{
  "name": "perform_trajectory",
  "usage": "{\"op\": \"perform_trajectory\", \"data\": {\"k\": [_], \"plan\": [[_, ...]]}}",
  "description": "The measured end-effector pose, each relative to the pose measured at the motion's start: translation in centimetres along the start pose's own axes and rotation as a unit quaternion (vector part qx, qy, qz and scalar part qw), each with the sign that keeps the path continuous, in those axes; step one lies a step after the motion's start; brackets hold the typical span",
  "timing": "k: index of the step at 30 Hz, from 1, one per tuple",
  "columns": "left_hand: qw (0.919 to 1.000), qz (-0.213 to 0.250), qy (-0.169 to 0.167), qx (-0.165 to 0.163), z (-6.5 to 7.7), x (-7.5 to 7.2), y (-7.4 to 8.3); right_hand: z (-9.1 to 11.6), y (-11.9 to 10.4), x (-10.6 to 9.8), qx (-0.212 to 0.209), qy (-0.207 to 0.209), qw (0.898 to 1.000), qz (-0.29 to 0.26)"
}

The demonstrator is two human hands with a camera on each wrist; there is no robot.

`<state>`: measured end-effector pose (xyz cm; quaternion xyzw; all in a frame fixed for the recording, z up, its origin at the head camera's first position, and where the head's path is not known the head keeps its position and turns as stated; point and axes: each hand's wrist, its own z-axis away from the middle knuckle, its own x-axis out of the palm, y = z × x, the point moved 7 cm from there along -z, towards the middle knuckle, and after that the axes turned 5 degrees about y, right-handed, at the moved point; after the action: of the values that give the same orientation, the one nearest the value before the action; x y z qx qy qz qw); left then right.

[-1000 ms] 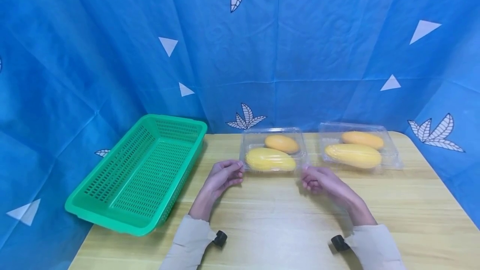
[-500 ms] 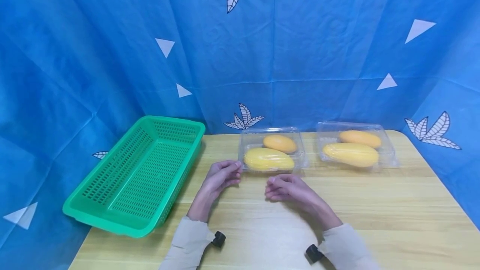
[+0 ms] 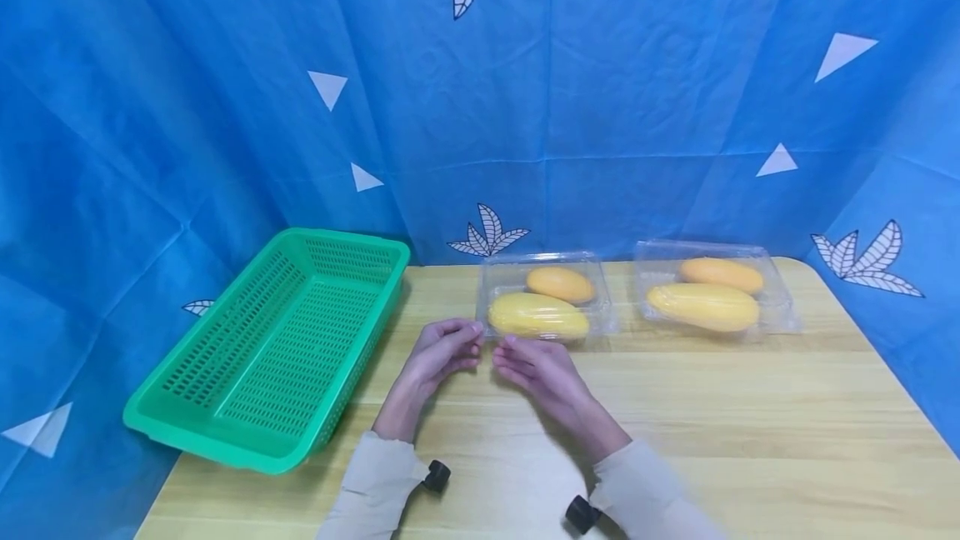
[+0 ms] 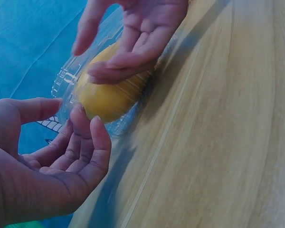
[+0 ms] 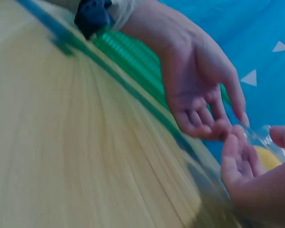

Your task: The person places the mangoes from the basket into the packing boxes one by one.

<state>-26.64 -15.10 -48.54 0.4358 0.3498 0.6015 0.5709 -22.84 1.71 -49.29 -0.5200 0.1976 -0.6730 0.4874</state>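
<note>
Both hands sit at the near left corner of the nearer clear clamshell box [image 3: 543, 305], which holds two yellow mangoes [image 3: 538, 316] at table centre; left hand [image 3: 442, 352] has fingers loosely curled at the corner edge, right hand [image 3: 534, 363] fingers relaxed against the front rim, neither clamped on anything, placed as if to work the lid seam. Wrist views are motion-blurred, so actual contact with the plastic is probably there but unconfirmed. Second clamshell [image 3: 712, 294] and green basket [image 3: 262, 357] stand apart, untouched.
</note>
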Motion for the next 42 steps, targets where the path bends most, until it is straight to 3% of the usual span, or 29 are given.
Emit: {"op": "perform_trajectory", "data": {"k": [6,15,30,42], "plan": [[0.9999,0.011,0.002,0.002,0.4,0.1,0.1,-0.4,0.8,1.2,0.015,0.043,0.997,-0.065],[0.9998,-0.008,0.017,0.01,0.3,0.5,0.1,-0.8,1.3,2.5,0.029,0.084,0.989,-0.116],[0.9982,0.006,0.06,0.001,0.0,0.6,-0.5,-1.1,1.7,2.5,0.037,0.127,0.985,-0.107],[0.9972,0.018,0.072,-0.001,-0.3,0.3,-0.5,-1.4,1.7,2.8,0.046,0.121,0.986,-0.108]]}}
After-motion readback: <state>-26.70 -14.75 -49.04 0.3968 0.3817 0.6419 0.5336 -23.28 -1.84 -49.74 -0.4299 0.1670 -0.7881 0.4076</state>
